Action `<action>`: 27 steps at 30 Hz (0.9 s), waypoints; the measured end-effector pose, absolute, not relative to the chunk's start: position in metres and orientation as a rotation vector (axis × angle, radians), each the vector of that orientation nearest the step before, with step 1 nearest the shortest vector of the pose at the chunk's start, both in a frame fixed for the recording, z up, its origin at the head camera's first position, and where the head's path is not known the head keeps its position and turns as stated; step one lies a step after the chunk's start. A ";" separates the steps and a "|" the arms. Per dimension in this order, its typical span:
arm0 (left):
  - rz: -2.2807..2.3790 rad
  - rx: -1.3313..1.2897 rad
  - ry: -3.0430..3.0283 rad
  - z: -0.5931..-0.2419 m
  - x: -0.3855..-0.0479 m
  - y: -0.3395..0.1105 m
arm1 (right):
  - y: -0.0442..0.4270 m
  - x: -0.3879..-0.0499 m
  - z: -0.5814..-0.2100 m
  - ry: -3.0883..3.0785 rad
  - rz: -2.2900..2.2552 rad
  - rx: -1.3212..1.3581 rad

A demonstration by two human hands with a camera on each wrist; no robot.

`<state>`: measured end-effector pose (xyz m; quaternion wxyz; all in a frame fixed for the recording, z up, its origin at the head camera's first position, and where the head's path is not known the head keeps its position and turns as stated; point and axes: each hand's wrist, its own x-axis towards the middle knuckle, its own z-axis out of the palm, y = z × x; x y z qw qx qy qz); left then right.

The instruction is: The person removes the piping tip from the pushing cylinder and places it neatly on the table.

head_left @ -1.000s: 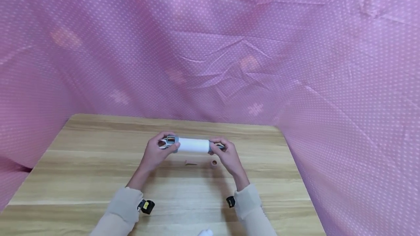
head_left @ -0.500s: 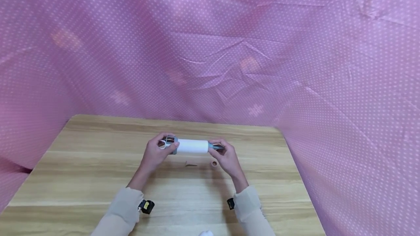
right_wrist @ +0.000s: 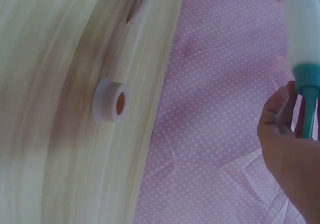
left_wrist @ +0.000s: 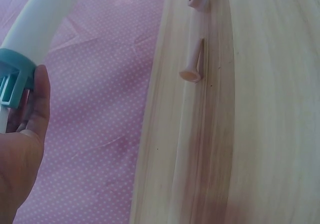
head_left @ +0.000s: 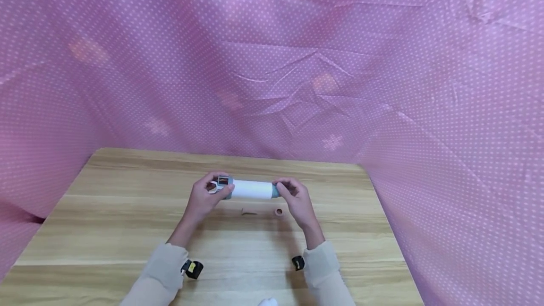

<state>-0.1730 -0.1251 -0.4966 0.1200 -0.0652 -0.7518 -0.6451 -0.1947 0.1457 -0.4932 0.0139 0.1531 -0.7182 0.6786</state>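
In the head view, a white tube [head_left: 252, 189] lies level above the table between both hands. It looks like a food press gun. My left hand [head_left: 205, 197] grips its left end, around a teal collar with a window-like frame [left_wrist: 12, 86] and a white part behind it. My right hand [head_left: 300, 204] holds the other end, thumb on the teal cap [head_left: 276, 191]. From that cap a thin teal rod [right_wrist: 310, 111] runs down among the fingers in the right wrist view. The fingers partly hide both ends.
On the wooden table [head_left: 106, 230] below lie a pale cone-shaped nozzle [left_wrist: 192, 66] and a short flanged ring [right_wrist: 110, 101]. Pink dotted cloth [head_left: 272, 84] surrounds the table. A small white object [head_left: 268, 302] shows at the bottom edge.
The right fingers have shifted their hold and moved slightly right, so more of the teal cap shows. The left hand keeps its grip, and the tube stays almost in place.
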 end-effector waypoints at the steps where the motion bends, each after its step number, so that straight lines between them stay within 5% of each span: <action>1: -1.878 -0.197 -2.205 -0.493 -0.171 -0.124 | 0.145 -0.195 -0.493 -2.235 2.106 0.465; 10: -1.876 -0.140 -2.226 -0.464 -0.154 -0.122 | 0.147 -0.195 -0.491 -2.317 2.223 0.457; 27: -1.911 -0.105 -2.197 -0.470 -0.158 -0.128 | 0.147 -0.191 -0.487 -2.357 2.294 0.591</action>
